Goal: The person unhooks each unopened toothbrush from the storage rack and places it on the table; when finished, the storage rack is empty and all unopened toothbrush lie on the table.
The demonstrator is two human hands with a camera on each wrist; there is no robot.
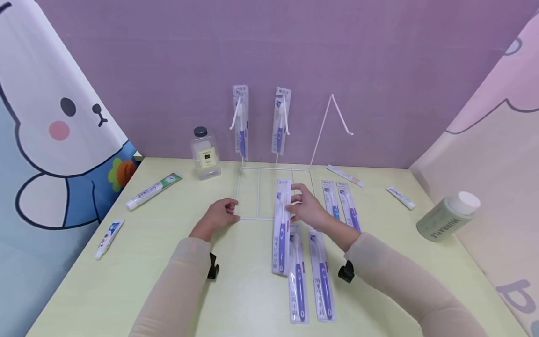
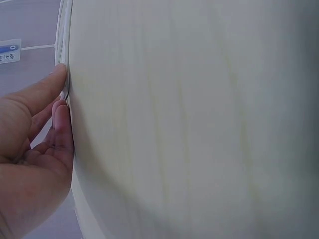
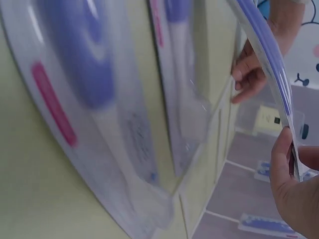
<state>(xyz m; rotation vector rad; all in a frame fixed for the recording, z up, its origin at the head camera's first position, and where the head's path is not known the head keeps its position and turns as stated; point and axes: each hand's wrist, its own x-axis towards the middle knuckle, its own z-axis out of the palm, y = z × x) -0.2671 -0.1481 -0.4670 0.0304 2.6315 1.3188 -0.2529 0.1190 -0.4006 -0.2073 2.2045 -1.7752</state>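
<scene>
My right hand [image 1: 309, 206] pinches a packaged purple toothbrush [image 1: 281, 243] by its upper right edge; in the right wrist view the package [image 3: 271, 59] stands edge-on between thumb and fingers. The left hand [image 1: 218, 216] grips the front left corner of a white wire rack [image 1: 258, 196], thumb and forefinger meeting at the wire in the left wrist view. Two packaged toothbrushes [image 1: 241, 126] [image 1: 280, 126] hang on the rack's left and middle hooks. On the right hook [image 1: 342, 117] nothing hangs. Below the right hand lie two more purple toothbrushes [image 1: 299, 285] [image 1: 323, 285], partly overlapped at the top.
Two packaged toothbrushes [image 1: 331, 201] [image 1: 348, 206] lie right of the rack. Toothpaste tubes [image 1: 153, 191] [image 1: 109, 238] are on the left, small tubes [image 1: 345, 176] [image 1: 401, 197] at the right. A clear bottle [image 1: 206, 157] stands behind; a green bottle [image 1: 444, 219] is at the right edge.
</scene>
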